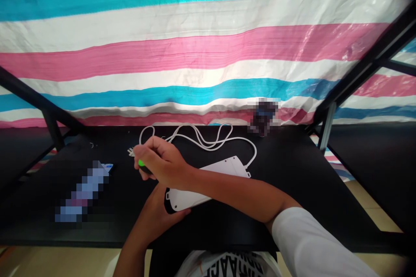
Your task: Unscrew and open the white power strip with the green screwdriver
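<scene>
A white power strip (227,168) lies face down on the black table, slanted, with small dark screw holes near its corners. My left hand (159,212) grips its left end, the thumb along the near edge. My right arm crosses over the strip. Above and just beyond the strip's left end, my right hand (165,162) is closed in a fist around a green and black screwdriver handle (141,163); its shaft and tip are hidden. From the strip's right end a white cable (250,147) loops behind to a plug (131,151), partly seen by my right hand.
To the left on the black table (292,207) lies a blurred bluish packet (84,192). At the back right stands a blurred dark object (264,116). A striped plastic sheet (195,52) hangs behind, between black frame bars (357,69).
</scene>
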Demonstrator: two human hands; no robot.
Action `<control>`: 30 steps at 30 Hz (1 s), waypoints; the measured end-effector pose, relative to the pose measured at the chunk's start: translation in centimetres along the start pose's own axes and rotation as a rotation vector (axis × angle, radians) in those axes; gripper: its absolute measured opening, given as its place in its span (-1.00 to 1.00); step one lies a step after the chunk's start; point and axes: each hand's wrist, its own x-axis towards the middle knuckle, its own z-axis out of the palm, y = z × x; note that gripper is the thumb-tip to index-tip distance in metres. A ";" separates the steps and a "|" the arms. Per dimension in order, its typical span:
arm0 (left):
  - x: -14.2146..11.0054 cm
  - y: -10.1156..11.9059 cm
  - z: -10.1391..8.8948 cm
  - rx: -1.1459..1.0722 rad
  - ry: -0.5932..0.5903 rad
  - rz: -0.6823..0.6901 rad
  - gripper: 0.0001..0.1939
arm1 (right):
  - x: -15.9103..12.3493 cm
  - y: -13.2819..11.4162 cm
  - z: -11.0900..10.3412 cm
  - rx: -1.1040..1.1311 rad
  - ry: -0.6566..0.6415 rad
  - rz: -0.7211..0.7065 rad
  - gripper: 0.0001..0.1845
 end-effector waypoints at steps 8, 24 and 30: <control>-0.1 -0.1 0.0 -0.004 -0.007 0.020 -0.23 | 0.4 -0.2 -0.3 0.228 0.016 -0.027 -0.55; -0.1 -0.3 0.1 -0.015 -0.014 0.011 -0.23 | 0.4 0.0 -0.3 0.137 0.008 -0.018 -0.57; -0.2 0.0 0.0 -0.025 -0.003 0.008 -0.21 | 0.6 0.6 -0.4 -0.008 0.080 -0.007 -0.56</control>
